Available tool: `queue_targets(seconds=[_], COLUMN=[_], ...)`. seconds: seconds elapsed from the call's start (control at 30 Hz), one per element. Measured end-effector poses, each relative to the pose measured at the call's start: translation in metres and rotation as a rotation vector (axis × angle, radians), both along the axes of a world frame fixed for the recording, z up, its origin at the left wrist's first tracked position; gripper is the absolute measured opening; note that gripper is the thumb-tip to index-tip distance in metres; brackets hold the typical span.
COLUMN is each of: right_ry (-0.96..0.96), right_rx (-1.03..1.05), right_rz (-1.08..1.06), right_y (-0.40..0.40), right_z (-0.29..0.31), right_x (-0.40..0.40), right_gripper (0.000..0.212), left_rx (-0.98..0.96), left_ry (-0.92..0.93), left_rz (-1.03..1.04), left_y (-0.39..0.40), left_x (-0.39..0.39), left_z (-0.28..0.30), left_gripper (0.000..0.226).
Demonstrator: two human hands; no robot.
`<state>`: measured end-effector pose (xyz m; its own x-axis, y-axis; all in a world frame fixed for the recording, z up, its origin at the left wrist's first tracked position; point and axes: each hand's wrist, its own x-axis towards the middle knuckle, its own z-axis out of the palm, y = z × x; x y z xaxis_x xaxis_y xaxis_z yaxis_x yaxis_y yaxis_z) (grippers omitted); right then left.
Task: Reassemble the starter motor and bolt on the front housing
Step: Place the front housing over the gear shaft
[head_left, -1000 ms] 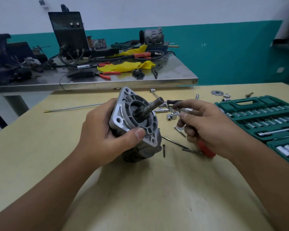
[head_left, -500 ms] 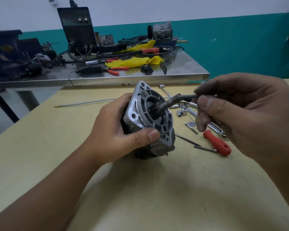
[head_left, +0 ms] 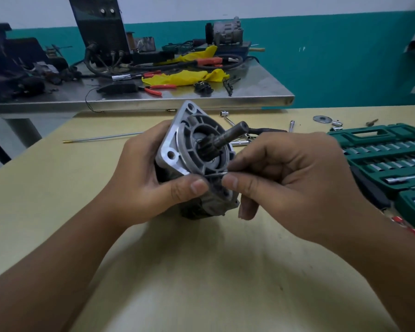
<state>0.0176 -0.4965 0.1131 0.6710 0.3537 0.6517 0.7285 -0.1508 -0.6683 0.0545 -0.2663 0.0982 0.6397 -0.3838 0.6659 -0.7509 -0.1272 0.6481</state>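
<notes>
With the left hand [head_left: 139, 178] still gripping the starter motor [head_left: 197, 161], the right hand [head_left: 285, 180] drops from the shaft [head_left: 230, 136] and now pinches a thin bolt [head_left: 216, 174] at the housing's lower edge, likely starting the bolting

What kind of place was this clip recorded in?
Most likely a small auto-electrical repair workshop: an open green socket set on the wooden table, a cluttered steel workbench, and a starter motor being worked on.

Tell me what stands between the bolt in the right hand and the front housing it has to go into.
Nothing visible does. The right hand pinches the thin bolt, and its tip already lies against the lower edge of the front housing, beside the left hand's thumb. Whether it sits in a hole is too blurred to tell.
</notes>
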Motion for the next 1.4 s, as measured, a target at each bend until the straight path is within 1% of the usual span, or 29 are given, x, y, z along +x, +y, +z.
queue_targets(seconds=[0.13,0.23,0.3,0.37,0.4,0.5,0.6,0.67,0.77,0.83,0.9,1.0,1.13,1.23,1.3,1.37,1.4], right_ry=[-0.016,-0.159,-0.25,-0.289,-0.284,-0.258,-0.109,-0.047,-0.121,-0.235,-0.358,-0.451,-0.48,-0.405,-0.376,-0.403,-0.412], right_rx=[-0.024,-0.125,-0.237,-0.326,-0.334,-0.273,-0.129,-0.029,0.028,0.024,-0.008,-0.002,-0.009,0.019,0.022,-0.025,-0.034], right_rz=[-0.074,-0.193,-0.247,-0.254,-0.248,-0.219,-0.124,-0.087,-0.111,-0.209,-0.339,-0.394,-0.434,-0.403,-0.379,-0.414,-0.429], right_y=[0.009,0.011,0.009,0.008,0.008,0.012,0.013,0.012,0.012,0.013,0.013,0.013,0.019,0.024,0.026,0.027,0.027], right_z=[0.003,0.006,0.011,0.015,0.016,0.014,0.004,-0.002,-0.01,-0.015,-0.017,-0.022,-0.036,-0.043,-0.047,-0.052,-0.055], right_x=[-0.001,0.001,0.002,0.005,0.006,0.006,0.001,-0.001,-0.002,-0.001,0.0,0.0,-0.003,-0.003,-0.004,-0.004,-0.004], right_gripper=[0.003,0.008,0.012,0.013,0.013,0.017,0.022,0.023,0.018,0.013,0.014,0.013,0.011,0.013,0.021,0.034,0.037], left_rx=[-0.001,-0.008,-0.011,-0.008,-0.005,-0.006,-0.02,-0.024,-0.016,-0.017,-0.011,-0.01,0.02,0.058,0.074,0.086,0.093], left_ry=[0.04,0.062,0.062,0.06,0.062,0.085,0.127,0.144,0.143,0.139,0.135,0.128,0.1,0.081,0.087,0.098,0.108], left_rz=[0.009,0.011,0.027,0.043,0.046,0.048,0.039,0.038,0.056,0.068,0.076,0.084,0.135,0.186,0.2,0.188,0.172], left_y=[-0.001,-0.003,-0.004,-0.004,-0.005,-0.005,-0.005,-0.004,-0.003,-0.002,-0.001,0.001,0.001,0.0,0.0,0.0,0.001], left_x=[0.001,0.001,0.001,0.0,-0.001,-0.001,0.0,-0.001,-0.002,-0.002,-0.001,-0.001,-0.001,0.0,0.0,0.001,0.002], left_z=[0.001,0.002,0.003,0.004,0.004,0.004,0.004,0.005,0.004,0.003,0.002,0.001,0.002,0.003,0.003,0.004,0.004], left_gripper=[0.072,0.067,0.066,0.068,0.067,0.069,0.077,0.077,0.08,0.086,0.088,0.086,0.085,0.087,0.093,0.096,0.098])
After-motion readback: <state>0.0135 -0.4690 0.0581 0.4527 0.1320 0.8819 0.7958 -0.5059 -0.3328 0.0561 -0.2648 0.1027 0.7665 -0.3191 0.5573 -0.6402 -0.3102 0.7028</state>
